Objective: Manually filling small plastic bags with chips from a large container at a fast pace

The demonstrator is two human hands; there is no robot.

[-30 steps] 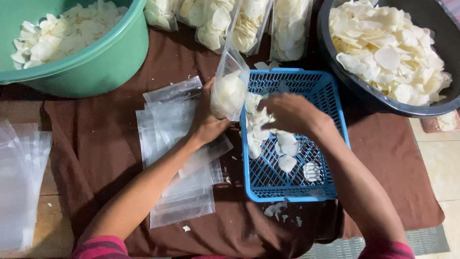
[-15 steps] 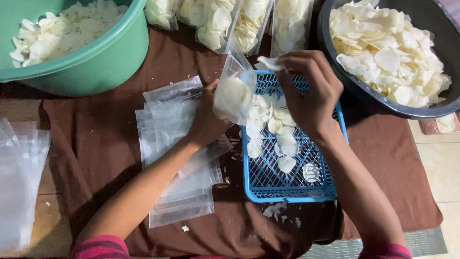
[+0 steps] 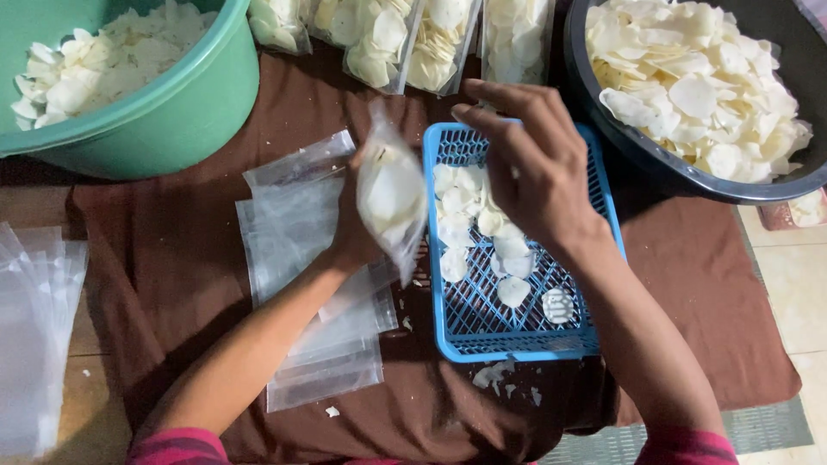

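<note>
My left hand (image 3: 351,231) grips a small clear plastic bag (image 3: 392,198) partly filled with pale white chips, held at the left edge of a blue slotted tray (image 3: 517,340). Several loose chips (image 3: 472,226) lie in the tray. My right hand (image 3: 532,164) hovers above the tray's far end with fingers spread and curled; nothing shows in it. A stack of empty clear bags (image 3: 297,258) lies on the brown cloth (image 3: 172,284) under my left forearm.
A green basin (image 3: 172,112) of chips stands at the far left, a dark basin (image 3: 655,159) of chips at the far right. Several filled bags (image 3: 405,34) lie along the far edge. More empty bags (image 3: 30,327) rest at the left.
My right hand has come away from the bag's mouth and now hovers over the tray. The bag has tilted and its top has folded over.
</note>
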